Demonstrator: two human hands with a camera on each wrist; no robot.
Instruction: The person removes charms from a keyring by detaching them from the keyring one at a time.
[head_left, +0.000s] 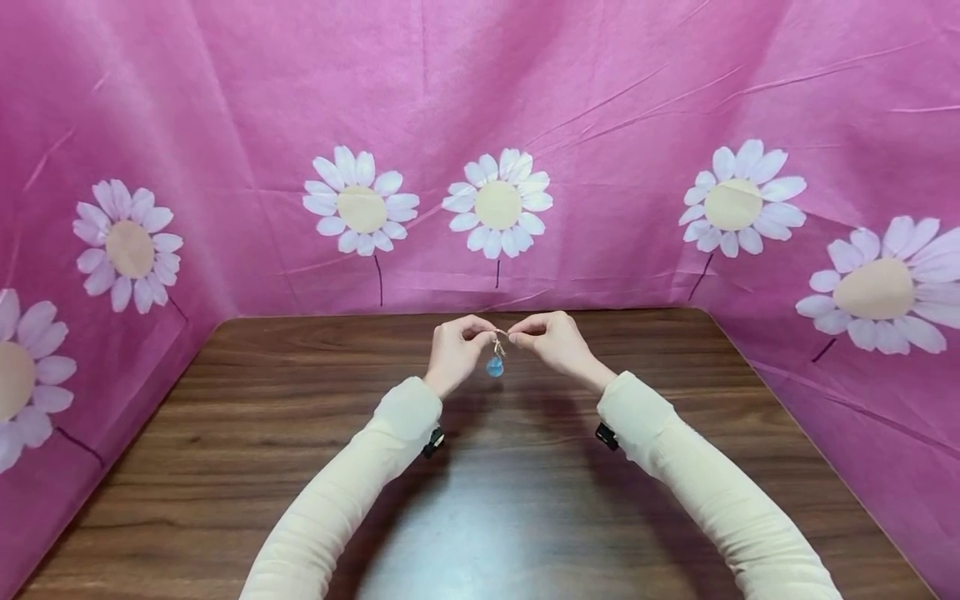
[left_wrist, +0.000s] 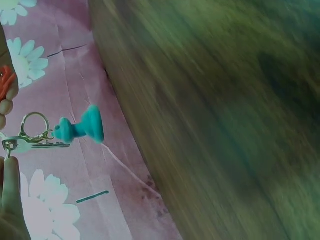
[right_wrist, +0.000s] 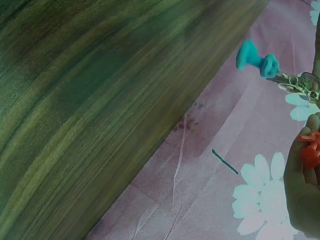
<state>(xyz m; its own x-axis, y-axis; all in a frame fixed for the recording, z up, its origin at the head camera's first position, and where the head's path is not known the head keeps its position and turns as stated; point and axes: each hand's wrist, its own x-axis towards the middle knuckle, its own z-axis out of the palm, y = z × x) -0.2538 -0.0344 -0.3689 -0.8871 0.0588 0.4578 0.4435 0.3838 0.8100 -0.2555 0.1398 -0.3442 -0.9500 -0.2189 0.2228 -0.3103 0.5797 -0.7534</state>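
Note:
Both hands meet above the far part of the table in the head view. My left hand (head_left: 457,354) pinches a small gold key ring (head_left: 501,332) between thumb and finger. From it hang a key (left_wrist: 50,145), a larger gold ring (left_wrist: 46,120) and a teal, pawn-shaped charm (head_left: 495,367). My right hand (head_left: 557,343) comes from the other side, fingertips right at the key ring. Its curled fingers hold a small glossy red-orange piece (right_wrist: 311,151), hidden in the head view. The charm (right_wrist: 257,59) dangles below the fingers, over the tabletop in the head view.
A brown wood-grain table (head_left: 450,517) spreads under the arms. Pink cloth (head_left: 600,75) with white daisies stands behind it and on both sides. Pale sleeves (head_left: 330,500) cover the arms, and a small black device (head_left: 433,442) sits at the left wrist.

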